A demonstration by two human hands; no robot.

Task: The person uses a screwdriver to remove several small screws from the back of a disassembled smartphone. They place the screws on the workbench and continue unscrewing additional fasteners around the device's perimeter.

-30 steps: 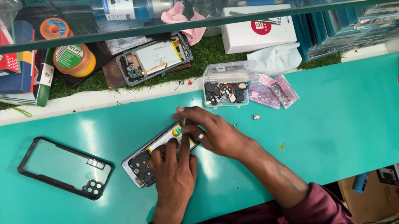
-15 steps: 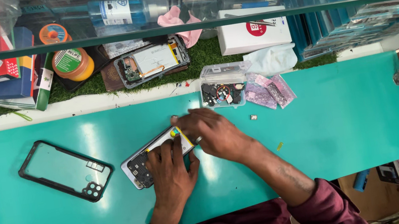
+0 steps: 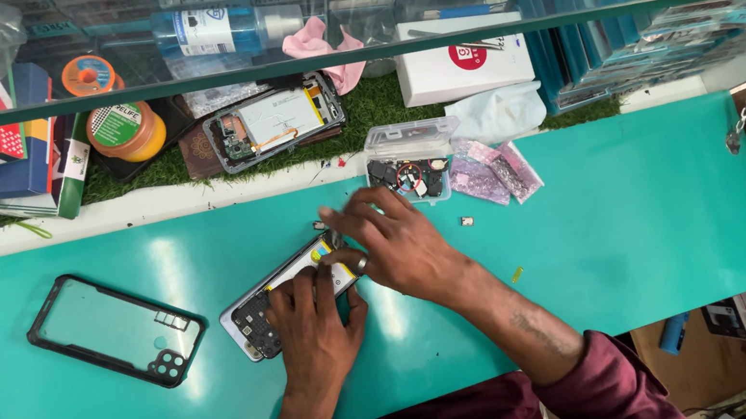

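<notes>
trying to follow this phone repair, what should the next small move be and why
Probably keep the left hand pressing the opened phone flat while the right hand works at its top edge. The phone lies back-off on the mat, the right fingertips are already at that corner, and nothing else steadies it.

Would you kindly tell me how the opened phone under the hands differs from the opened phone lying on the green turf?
The phone on the teal mat is pressed by the left hand and right hand; the phone on the turf lies untouched. The mat phone has a pale frame, the turf one a dark frame. Both lie back-open, insides showing.
</notes>
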